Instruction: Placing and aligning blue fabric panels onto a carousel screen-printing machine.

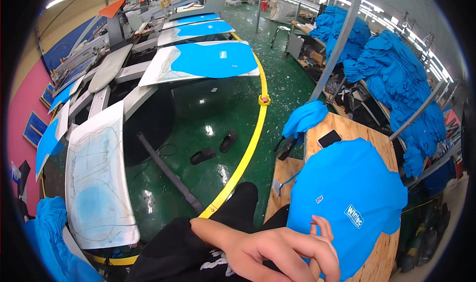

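My left hand (275,252) reaches in from the lower centre, its fingers bent over my right hand (321,227), which is mostly hidden beneath it; whatever they may hold is hidden. Just beyond my fingertips, a blue cut fabric piece (347,178) with a white printed patch and a small label lies on a plywood table (384,247). A dark phone (328,138) rests behind it, near a draped blue cloth (305,118).
Left, a printing carousel holds white platens (99,133), several bearing blue pieces (208,59). A yellow rail (238,168) curves around it. Dark slippers (203,155) lie on the green floor. Heaped blue fabric (406,93) and metal posts (334,44) stand right. More blue fabric (54,232) hangs bottom left.
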A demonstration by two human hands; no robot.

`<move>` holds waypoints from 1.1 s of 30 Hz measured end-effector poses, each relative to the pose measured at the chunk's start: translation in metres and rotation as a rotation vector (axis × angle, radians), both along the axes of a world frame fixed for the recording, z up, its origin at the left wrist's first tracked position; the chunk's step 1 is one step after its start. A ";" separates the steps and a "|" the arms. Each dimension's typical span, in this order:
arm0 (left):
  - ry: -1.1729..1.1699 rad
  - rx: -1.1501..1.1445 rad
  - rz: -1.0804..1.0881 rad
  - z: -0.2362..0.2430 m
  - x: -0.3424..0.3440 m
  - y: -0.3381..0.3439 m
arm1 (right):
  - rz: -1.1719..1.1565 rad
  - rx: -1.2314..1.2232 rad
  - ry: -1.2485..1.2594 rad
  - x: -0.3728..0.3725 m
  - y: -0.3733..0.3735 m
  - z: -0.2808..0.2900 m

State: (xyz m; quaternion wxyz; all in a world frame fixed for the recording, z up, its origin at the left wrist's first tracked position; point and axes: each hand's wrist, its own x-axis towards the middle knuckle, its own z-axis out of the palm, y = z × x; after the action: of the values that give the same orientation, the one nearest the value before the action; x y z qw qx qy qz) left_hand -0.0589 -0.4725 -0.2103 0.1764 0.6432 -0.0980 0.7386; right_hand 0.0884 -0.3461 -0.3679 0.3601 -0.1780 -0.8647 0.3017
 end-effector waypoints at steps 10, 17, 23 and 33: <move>-0.100 -0.132 0.045 -0.015 -0.023 -0.039 | 0.153 -0.147 -0.151 -0.041 -0.035 -0.033; -0.201 -0.118 -0.007 -0.030 -0.046 -0.057 | 0.235 -0.203 -0.299 -0.078 -0.056 -0.032; -0.243 -0.174 -0.265 -0.048 -0.060 -0.082 | 0.490 -0.699 -0.306 -0.149 -0.070 -0.086; -0.367 -0.048 -0.634 -0.038 -0.059 -0.104 | 0.328 -0.796 -0.560 -0.328 -0.074 -0.180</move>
State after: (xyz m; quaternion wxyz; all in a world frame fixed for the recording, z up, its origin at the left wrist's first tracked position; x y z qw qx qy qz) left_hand -0.1184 -0.5765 -0.2488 0.3909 0.4335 -0.3053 0.7524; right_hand -0.2395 -0.4197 -0.5480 -0.0332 -0.2375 -0.7626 0.6008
